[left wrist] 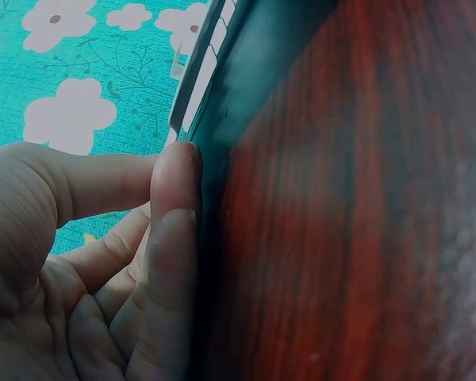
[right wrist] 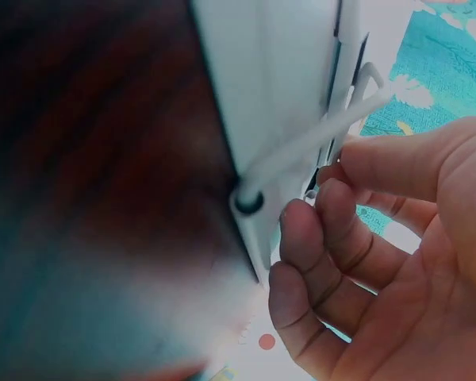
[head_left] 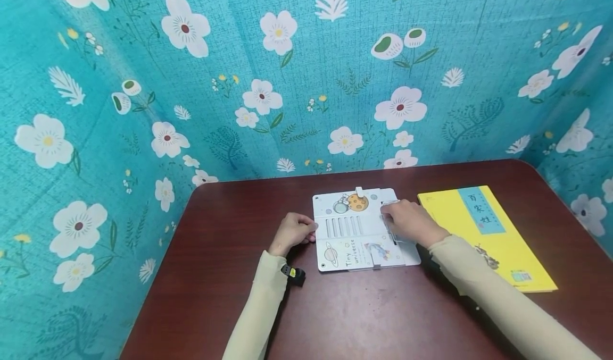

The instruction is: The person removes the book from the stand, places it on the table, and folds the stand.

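Note:
A white book stand printed with planets, an astronaut and the words "Tiny universe" lies on the table. My left hand pinches its left edge between thumb and fingers; the left wrist view shows the thin edge of the stand at the fingertips. On the stand's right part, my right hand has curled fingers at a white wire bracket. In the right wrist view, thumb and forefinger pinch at the hinge side of that bracket; the exact contact is partly hidden by the fingers.
A yellow book with a blue title panel lies flat on the right, under or beside the right forearm. Dark reddish-brown table surrounds the stand. Teal flowered cloth hangs behind the table and at its sides.

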A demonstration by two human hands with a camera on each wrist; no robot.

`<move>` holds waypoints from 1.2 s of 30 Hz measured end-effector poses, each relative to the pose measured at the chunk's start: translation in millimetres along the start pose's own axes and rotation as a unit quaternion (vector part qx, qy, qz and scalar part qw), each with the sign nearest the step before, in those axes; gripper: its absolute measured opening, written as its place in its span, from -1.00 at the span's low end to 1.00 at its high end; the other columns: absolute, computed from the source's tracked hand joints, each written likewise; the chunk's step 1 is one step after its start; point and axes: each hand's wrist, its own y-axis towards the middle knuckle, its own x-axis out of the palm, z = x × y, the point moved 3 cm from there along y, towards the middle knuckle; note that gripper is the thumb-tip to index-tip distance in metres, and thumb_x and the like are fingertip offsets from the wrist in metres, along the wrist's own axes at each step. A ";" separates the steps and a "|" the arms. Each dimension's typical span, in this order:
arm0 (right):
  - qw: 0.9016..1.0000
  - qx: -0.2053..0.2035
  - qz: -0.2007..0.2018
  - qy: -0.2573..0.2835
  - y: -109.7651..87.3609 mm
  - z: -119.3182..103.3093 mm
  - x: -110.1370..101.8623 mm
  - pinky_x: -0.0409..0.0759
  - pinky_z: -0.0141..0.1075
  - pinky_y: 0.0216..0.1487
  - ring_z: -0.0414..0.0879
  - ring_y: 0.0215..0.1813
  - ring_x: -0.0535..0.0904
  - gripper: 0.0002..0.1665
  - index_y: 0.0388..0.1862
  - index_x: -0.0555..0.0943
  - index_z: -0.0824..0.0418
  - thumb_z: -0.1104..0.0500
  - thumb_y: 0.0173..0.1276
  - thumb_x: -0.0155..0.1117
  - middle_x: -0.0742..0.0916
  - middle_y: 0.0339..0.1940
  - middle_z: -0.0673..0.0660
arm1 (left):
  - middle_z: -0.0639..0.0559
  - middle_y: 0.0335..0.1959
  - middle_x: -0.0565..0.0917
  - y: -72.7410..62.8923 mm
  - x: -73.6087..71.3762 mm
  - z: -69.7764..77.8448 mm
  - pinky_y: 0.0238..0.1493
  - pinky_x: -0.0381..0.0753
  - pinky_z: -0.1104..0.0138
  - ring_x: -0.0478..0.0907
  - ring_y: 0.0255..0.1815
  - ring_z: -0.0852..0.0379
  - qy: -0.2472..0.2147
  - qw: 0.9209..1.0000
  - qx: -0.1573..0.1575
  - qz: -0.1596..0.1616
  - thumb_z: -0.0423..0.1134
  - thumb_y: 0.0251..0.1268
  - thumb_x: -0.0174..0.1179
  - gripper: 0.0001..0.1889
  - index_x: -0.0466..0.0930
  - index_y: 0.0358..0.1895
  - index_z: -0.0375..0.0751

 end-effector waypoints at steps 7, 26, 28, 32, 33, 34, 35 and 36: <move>1.000 -0.003 0.004 -0.005 -0.9 -2.4 -0.7 0.55 -0.23 -0.29 -0.05 -0.33 0.57 -0.81 -0.06 0.75 0.18 0.26 0.36 0.41 0.82 -0.21 0.19 | -0.05 -0.53 0.76 1.0 -0.8 -0.7 -0.45 0.69 0.43 0.66 -0.57 0.25 0.002 1.000 -0.001 0.004 -0.29 0.38 0.30 -0.79 0.76 -0.11 -0.41; 0.999 0.038 -0.015 0.004 -14.1 -7.4 1.8 0.56 -0.29 -0.28 -0.05 -0.30 0.63 -0.65 0.08 0.76 0.26 0.20 0.33 0.50 0.83 -0.06 0.29 | -0.03 -0.53 0.76 4.5 0.8 -6.3 -0.44 0.70 0.42 0.67 -0.57 0.25 0.014 1.000 0.002 0.014 -0.27 0.38 0.31 -0.80 0.77 -0.14 -0.38; 0.999 0.032 -0.013 0.000 -16.1 -8.4 1.6 0.53 -0.29 -0.31 -0.08 -0.36 0.59 -0.72 0.00 0.78 0.26 0.21 0.34 0.49 0.83 -0.17 0.25 | -0.02 -0.54 0.75 2.5 0.7 -5.0 -0.44 0.70 0.41 0.67 -0.57 0.25 0.024 1.000 0.004 0.019 -0.26 0.38 0.32 -0.81 0.78 -0.17 -0.36; 1.000 0.022 -0.004 -0.011 -21.4 -11.4 -0.1 0.45 -0.29 -0.38 -0.09 -0.45 0.49 -0.89 -0.19 0.78 0.22 0.22 0.33 0.49 0.78 -0.42 0.14 | 0.02 -0.56 0.75 -4.1 -2.2 0.7 -0.42 0.64 0.39 0.66 -0.57 0.23 0.086 0.995 0.026 0.045 -0.18 0.37 0.34 -0.79 0.81 -0.22 -0.28; 1.000 0.023 -0.002 -0.011 -23.2 -12.1 -0.4 0.45 -0.30 -0.38 -0.10 -0.45 0.49 -0.89 -0.21 0.78 0.21 0.22 0.32 0.50 0.77 -0.43 0.12 | 0.04 -0.55 0.75 -6.4 -3.6 3.2 -0.42 0.61 0.37 0.65 -0.57 0.22 0.108 0.992 0.036 0.058 -0.14 0.36 0.35 -0.78 0.81 -0.21 -0.24; 1.000 0.023 0.000 -0.010 -25.1 -13.1 -1.0 0.45 -0.30 -0.38 -0.10 -0.45 0.49 -0.88 -0.21 0.78 0.20 0.20 0.31 0.51 0.76 -0.44 0.10 | 0.05 -0.53 0.76 -8.7 -5.3 5.9 -0.40 0.58 0.34 0.64 -0.55 0.21 0.132 0.987 0.047 0.073 -0.11 0.36 0.35 -0.78 0.82 -0.20 -0.21; 1.000 0.023 0.003 -0.009 -27.2 -14.1 -1.5 0.46 -0.30 -0.38 -0.11 -0.44 0.50 -0.86 -0.19 0.78 0.19 0.19 0.30 0.53 0.77 -0.42 0.10 | 0.06 -0.50 0.77 -11.4 -6.8 9.4 -0.37 0.57 0.29 0.65 -0.52 0.19 0.156 0.982 0.060 0.090 -0.07 0.35 0.36 -0.77 0.82 -0.18 -0.17; 1.000 0.022 0.006 -0.007 -29.2 -15.3 -1.9 0.49 -0.29 -0.37 -0.11 -0.43 0.51 -0.83 -0.17 0.79 0.19 0.18 0.29 0.54 0.78 -0.39 0.11 | 0.06 -0.44 0.79 -14.4 -8.1 13.4 -0.33 0.58 0.25 0.66 -0.47 0.17 0.173 0.977 0.070 0.106 -0.05 0.35 0.36 -0.75 0.82 -0.14 -0.14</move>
